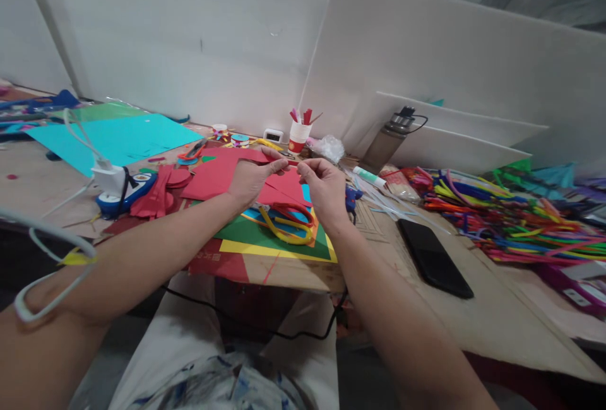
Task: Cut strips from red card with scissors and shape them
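My left hand and my right hand are raised together over a stack of coloured paper. Both pinch a thin red strip stretched between their fingertips. Under the hands lie red paper sheets, a green sheet and a yellow sheet. Yellow-and-red scissors rest on the stack just below my right hand.
A black phone lies to the right. A heap of coloured pipe cleaners fills the far right. A metal bottle, a paper cup, a glue gun, a cyan sheet and white boards stand behind.
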A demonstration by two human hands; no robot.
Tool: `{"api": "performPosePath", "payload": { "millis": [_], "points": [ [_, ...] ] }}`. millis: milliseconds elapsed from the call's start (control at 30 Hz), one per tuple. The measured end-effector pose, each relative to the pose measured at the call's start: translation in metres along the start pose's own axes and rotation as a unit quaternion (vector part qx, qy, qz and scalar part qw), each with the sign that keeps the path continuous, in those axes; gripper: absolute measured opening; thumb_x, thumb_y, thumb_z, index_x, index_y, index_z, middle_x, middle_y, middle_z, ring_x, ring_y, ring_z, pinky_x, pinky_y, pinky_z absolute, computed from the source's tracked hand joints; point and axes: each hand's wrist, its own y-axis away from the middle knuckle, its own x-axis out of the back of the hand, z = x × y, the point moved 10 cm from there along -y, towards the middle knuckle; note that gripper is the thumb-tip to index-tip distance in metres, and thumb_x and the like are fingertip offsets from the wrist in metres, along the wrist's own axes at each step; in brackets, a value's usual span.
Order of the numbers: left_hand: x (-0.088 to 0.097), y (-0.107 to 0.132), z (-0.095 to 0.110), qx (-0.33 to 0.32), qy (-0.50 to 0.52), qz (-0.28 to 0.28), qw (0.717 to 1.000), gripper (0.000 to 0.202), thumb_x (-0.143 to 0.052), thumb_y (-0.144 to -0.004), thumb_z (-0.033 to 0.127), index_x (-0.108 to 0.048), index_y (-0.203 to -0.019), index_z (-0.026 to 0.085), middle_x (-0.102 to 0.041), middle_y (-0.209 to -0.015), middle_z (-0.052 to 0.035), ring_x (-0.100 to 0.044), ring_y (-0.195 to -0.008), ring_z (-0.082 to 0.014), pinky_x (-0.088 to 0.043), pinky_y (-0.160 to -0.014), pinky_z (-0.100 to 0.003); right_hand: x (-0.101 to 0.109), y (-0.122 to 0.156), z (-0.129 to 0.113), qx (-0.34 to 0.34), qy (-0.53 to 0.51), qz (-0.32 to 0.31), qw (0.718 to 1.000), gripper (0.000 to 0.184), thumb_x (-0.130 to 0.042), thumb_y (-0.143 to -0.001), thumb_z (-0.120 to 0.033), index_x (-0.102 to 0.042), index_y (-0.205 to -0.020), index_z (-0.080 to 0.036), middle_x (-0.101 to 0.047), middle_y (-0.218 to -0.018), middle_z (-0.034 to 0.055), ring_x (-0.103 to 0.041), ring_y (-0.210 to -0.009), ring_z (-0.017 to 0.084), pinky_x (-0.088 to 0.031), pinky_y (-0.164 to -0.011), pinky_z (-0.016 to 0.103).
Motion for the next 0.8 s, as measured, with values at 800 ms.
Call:
{"api": "performPosePath", "payload": {
  "millis": [800],
  "points": [
    [-0.002, 0.0, -0.007, 0.027, -0.01, -0.026, 0.999, 0.021, -0.083, -0.066, 0.032, -0.072, -0.075, 0.016, -0.07, -0.071, -0.003, -0.067, -0.071, -0.0163, -0.054, -0.075, -0.032, -0.003, 0.0, 0.001, -0.007, 0.025, -0.03, 0.999, 0.02, -0.067, -0.078, -0.038, -0.064, -0.077, -0.018, -0.059, -0.064, -0.0024, -0.053, -0.06, 0.012, -0.043, -0.059, 0.026]
  ]
}}
